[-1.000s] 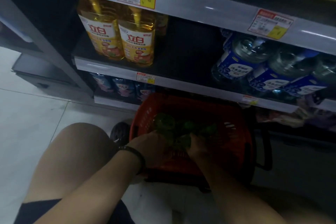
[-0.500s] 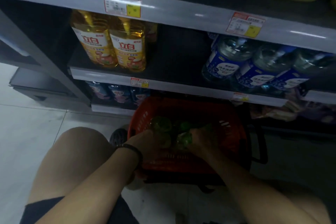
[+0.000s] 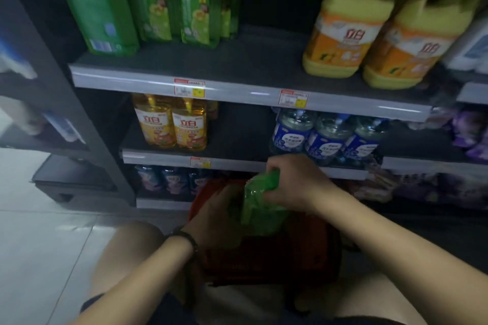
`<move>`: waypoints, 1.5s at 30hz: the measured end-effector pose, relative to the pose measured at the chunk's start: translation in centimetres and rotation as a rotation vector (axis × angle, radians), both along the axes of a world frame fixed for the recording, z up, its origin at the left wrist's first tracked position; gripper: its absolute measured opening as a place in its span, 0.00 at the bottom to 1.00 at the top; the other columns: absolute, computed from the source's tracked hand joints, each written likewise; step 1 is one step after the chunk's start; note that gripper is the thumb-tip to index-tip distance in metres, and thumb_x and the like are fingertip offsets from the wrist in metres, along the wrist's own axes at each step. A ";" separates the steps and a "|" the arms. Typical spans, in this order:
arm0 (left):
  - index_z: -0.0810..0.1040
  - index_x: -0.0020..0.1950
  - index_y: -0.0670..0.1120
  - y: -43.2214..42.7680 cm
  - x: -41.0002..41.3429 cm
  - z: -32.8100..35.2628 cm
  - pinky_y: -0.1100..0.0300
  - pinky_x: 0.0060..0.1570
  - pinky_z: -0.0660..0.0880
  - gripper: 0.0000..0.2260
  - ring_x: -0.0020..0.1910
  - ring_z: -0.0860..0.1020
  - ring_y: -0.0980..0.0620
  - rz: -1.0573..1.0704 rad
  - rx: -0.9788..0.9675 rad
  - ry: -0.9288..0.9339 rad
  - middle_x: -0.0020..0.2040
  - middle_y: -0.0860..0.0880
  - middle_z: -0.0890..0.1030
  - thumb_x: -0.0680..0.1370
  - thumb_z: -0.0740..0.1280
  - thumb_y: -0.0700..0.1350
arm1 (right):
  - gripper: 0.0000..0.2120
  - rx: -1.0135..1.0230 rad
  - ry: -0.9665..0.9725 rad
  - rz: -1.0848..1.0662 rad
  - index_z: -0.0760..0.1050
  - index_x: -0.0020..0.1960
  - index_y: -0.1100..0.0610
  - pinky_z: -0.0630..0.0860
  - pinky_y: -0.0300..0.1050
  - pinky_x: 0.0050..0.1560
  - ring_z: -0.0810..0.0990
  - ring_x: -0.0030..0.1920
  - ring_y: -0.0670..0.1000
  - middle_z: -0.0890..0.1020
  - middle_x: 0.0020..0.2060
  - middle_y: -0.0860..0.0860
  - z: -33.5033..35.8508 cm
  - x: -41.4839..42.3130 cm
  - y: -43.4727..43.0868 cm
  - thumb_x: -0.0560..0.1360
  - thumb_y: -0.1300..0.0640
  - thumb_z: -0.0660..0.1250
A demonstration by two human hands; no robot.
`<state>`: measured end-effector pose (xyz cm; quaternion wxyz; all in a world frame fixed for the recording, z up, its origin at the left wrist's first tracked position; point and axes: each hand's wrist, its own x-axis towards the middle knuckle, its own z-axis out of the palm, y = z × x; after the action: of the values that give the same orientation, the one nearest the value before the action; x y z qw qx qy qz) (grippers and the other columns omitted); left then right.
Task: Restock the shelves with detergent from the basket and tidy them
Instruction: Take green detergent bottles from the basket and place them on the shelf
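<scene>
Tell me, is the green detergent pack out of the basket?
Partly out: the pack pokes above the basket rim, held by left hand and right hand.

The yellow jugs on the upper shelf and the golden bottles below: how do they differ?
The yellow jugs are opaque; the golden bottles are see-through. The yellow jugs look broader, with a handle hole at the top; the golden bottles look slimmer. The yellow jugs stand to the right, the golden bottles lower and to the left. Both stand upright and bear the same red logo.

left hand (image 3: 214, 215) holds pack (image 3: 260, 210) side | right hand (image 3: 293, 182) grips its top
</scene>
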<state>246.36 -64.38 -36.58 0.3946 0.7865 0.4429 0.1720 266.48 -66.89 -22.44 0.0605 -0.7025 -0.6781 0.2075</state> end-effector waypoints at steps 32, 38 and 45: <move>0.82 0.66 0.50 16.0 -11.7 24.3 0.44 0.59 0.83 0.14 0.57 0.87 0.48 0.349 -0.035 -0.696 0.59 0.50 0.88 0.82 0.71 0.52 | 0.24 0.178 1.000 0.011 0.80 0.67 0.53 0.84 0.62 0.60 0.89 0.56 0.55 0.89 0.57 0.51 10.8 -12.0 17.6 0.73 0.53 0.81; 0.78 0.65 0.49 21.0 -12.6 22.9 0.46 0.58 0.83 0.32 0.55 0.86 0.49 0.527 0.062 -0.603 0.58 0.49 0.86 0.69 0.75 0.66 | 0.22 0.278 0.927 -0.062 0.81 0.63 0.49 0.87 0.54 0.50 0.89 0.50 0.50 0.89 0.53 0.47 12.9 -12.7 24.1 0.72 0.48 0.82; 0.73 0.75 0.55 24.8 -11.8 21.2 0.50 0.64 0.81 0.28 0.64 0.81 0.56 0.422 0.221 -0.393 0.67 0.56 0.82 0.76 0.74 0.58 | 0.30 0.388 0.889 -0.037 0.75 0.67 0.50 0.84 0.60 0.60 0.87 0.58 0.50 0.87 0.59 0.49 9.9 -13.0 29.7 0.70 0.51 0.84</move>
<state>234.52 -39.55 -15.35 0.3405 0.6668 0.4905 0.4460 253.44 -37.20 -12.56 0.4782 -0.5334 -0.6000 0.3561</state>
